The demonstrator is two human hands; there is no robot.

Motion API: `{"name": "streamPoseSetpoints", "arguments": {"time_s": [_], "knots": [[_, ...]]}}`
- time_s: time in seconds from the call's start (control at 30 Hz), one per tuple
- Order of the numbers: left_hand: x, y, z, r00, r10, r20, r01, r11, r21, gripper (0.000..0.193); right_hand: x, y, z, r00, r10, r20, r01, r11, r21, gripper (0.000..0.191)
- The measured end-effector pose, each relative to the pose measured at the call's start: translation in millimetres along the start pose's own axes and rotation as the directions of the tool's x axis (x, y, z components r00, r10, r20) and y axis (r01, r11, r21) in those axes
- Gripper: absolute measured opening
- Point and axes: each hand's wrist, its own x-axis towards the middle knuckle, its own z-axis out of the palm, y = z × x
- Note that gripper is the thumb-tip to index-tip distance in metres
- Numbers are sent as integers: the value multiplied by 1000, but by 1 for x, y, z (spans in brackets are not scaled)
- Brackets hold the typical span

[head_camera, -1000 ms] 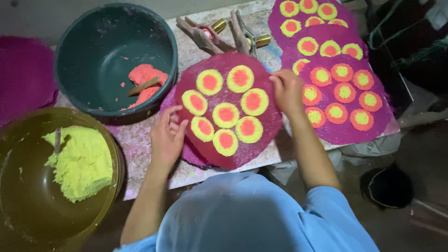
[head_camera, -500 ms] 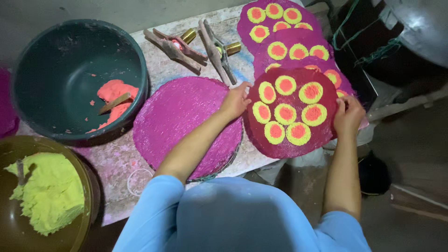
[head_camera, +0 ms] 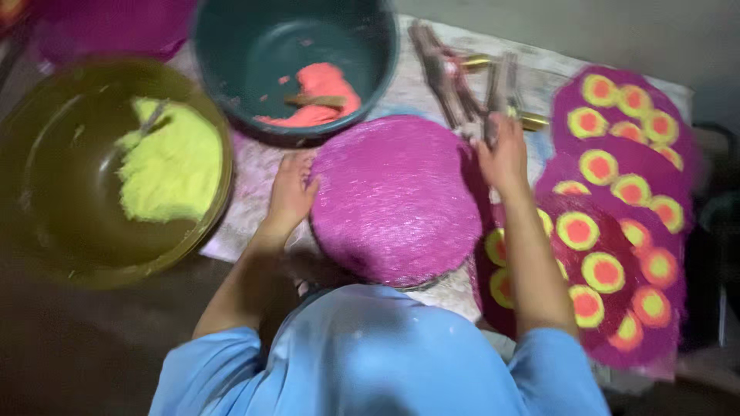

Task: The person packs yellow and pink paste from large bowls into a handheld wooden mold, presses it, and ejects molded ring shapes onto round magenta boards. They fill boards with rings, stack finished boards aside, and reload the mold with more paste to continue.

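While your left hand (head_camera: 291, 192) is resting open on the left rim of the round magenta disc (head_camera: 397, 196), your right hand (head_camera: 502, 158) is reaching past its far right edge, fingers curling around the metal tools (head_camera: 462, 85). The disc is lying flat between both hands, and the tools' long axes are running away from you.

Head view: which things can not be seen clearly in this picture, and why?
- Right hand: motion blur; whether it grips the brownish tools or only touches them cannot be told.
- Decorated disc under the right forearm: the arm covers part of it.
- Purple object at the top edge: cut off by the frame.
- Utensil in the yellow-green paste: too blurred to identify.
- Left hand: rests at the plain magenta disc; grip unclear.
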Motion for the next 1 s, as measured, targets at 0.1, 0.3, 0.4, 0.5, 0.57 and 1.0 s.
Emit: {"name": "streamPoseSetpoints", "arguments": {"time_s": [0.1, 0.3, 0.4, 0.5, 0.57, 1.0], "knots": [[-44, -37, -48, 993, -23, -114, 57, 951, 303, 43, 67, -32, 44, 986, 83, 146, -41, 961, -273, 89], [-92, -64, -71, 962, -116, -246, 212, 886, 412, 29, 108, -66, 85, 873, 441, 211, -365, 875, -318, 113], [-89, -72, -71, 949, -100, -299, 229, 871, 434, 23, 108, -64, 94, 897, 403, 181, -339, 891, -300, 69], [-87, -81, -78, 941, -58, -332, 219, 855, 470, 12, 101, -56, 95, 972, 212, 98, -178, 943, -281, 60], [-92, -86, -83, 944, -34, -327, 160, 917, 365, 9, 84, -49, 88, 844, 481, 236, -533, 798, 281, 41], [-50, -49, 18, 989, -3, 146, -22, 986, 164, 17, -92, -28, -22, 847, 234, 478, -521, 186, 833, 41]]}}
